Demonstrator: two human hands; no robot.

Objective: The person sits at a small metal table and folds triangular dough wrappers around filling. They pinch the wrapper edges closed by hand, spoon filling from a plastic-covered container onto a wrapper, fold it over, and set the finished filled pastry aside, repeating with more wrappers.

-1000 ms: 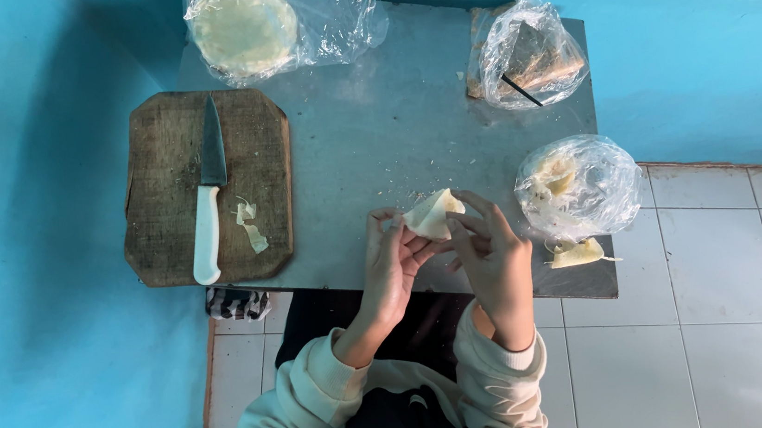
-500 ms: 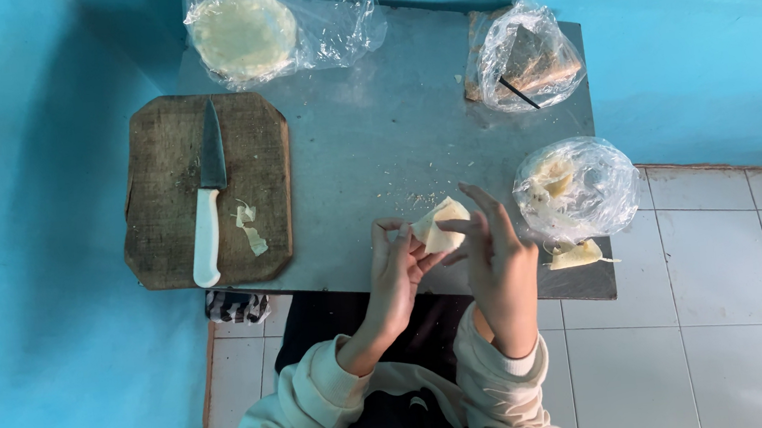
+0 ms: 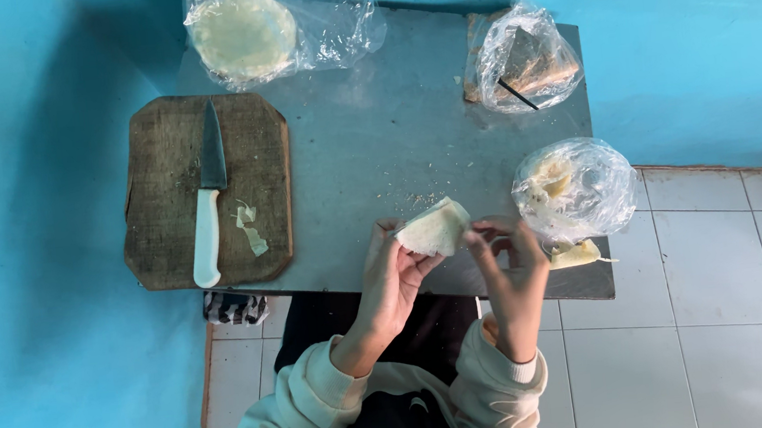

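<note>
My left hand [image 3: 390, 274] holds a pale folded dough wrapper [image 3: 434, 228] just above the front edge of the grey table [image 3: 374, 140]. My right hand [image 3: 507, 262] is beside it on the right, fingers curled and apart from the wrapper, holding nothing that I can see. A clear bag with filling [image 3: 574, 189] lies just right of my right hand. A finished pale folded piece [image 3: 575, 254] rests below that bag at the table's edge.
A wooden cutting board [image 3: 159, 184] at the left carries a white-handled knife [image 3: 208, 221] and dough scraps [image 3: 250, 231]. A bag of round wrappers [image 3: 242, 32] lies at the back left, another clear bag [image 3: 523, 59] at the back right. Blue walls surround; white floor tiles lie to the right.
The right hand has come off the wrapper and shifted slightly right. The left hand now holds the wrapper alone, a little higher and further right.
</note>
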